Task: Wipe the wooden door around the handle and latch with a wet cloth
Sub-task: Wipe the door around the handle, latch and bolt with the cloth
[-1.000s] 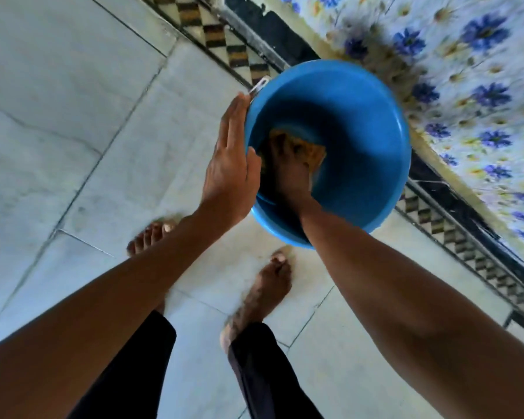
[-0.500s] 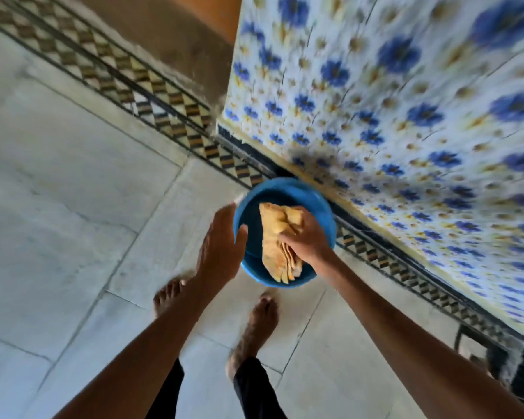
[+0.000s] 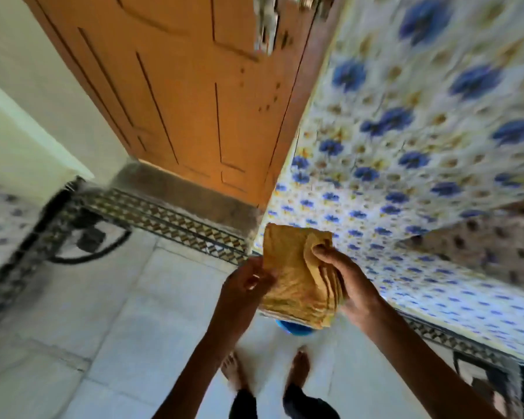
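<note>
We hold the folded yellow cloth (image 3: 297, 276) in both hands, right hand (image 3: 345, 279) gripping, left hand (image 3: 245, 282) pinching its edge, and the door handle (image 3: 266, 22) is high above, nearer our right hand.

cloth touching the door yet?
No, the folded yellow cloth is held between the left hand and right hand in mid-air, well short of the wooden door.
</note>
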Action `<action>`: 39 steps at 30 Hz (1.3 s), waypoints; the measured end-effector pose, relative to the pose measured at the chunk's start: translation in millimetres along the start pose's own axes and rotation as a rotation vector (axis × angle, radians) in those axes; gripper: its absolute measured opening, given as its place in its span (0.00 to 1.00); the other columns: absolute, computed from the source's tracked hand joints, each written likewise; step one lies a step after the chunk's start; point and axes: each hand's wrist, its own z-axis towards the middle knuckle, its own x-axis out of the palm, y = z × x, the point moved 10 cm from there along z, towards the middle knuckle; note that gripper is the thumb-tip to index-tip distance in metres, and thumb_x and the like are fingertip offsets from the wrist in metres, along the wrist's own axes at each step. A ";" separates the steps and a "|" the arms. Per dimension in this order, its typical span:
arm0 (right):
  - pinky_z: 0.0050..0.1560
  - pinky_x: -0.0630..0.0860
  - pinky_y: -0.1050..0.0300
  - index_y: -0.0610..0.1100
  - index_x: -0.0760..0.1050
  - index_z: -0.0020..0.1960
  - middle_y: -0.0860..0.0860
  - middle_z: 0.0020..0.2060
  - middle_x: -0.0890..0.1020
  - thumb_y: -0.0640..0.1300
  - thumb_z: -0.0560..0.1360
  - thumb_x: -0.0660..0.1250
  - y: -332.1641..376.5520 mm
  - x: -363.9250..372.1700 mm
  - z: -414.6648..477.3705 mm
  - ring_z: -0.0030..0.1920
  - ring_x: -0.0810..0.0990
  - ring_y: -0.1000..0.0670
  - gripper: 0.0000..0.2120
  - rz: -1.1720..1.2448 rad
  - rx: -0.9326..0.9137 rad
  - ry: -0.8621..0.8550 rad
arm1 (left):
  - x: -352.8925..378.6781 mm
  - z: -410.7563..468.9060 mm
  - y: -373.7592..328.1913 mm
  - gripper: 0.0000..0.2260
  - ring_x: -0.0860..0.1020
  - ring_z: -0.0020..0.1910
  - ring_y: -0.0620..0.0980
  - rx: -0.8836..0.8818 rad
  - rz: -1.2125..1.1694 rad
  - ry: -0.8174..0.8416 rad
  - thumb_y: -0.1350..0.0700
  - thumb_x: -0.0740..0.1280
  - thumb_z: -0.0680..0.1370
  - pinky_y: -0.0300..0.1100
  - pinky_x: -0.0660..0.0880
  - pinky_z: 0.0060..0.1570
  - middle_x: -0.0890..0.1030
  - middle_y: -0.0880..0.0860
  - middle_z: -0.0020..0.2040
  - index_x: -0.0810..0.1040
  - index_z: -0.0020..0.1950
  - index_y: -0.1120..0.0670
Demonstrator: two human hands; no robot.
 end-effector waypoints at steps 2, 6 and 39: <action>0.52 0.80 0.50 0.45 0.85 0.50 0.45 0.49 0.86 0.51 0.73 0.67 29.2 43.5 -24.5 0.49 0.86 0.47 0.13 0.055 -0.008 0.024 | -20.5 -15.1 -64.0 0.15 0.79 0.39 0.42 0.065 0.004 -0.077 0.39 0.70 0.66 0.39 0.75 0.40 0.84 0.47 0.39 0.83 0.48 0.46; 0.59 0.77 0.43 0.44 0.75 0.65 0.42 0.60 0.81 0.52 0.68 0.74 78.1 101.8 -40.1 0.61 0.80 0.42 0.28 -0.062 -0.174 0.108 | -43.3 -17.4 -164.7 0.06 0.79 0.37 0.41 0.193 0.003 -0.111 0.50 0.71 0.74 0.34 0.74 0.37 0.83 0.47 0.38 0.83 0.47 0.51; 0.57 0.80 0.51 0.51 0.74 0.57 0.42 0.57 0.80 0.42 0.77 0.67 383.7 198.1 34.4 0.50 0.82 0.56 0.10 0.051 -1.164 -0.945 | -67.8 286.9 -525.1 0.21 0.69 0.72 0.54 1.248 0.787 0.030 0.49 0.56 0.81 0.51 0.69 0.68 0.72 0.51 0.71 0.74 0.70 0.56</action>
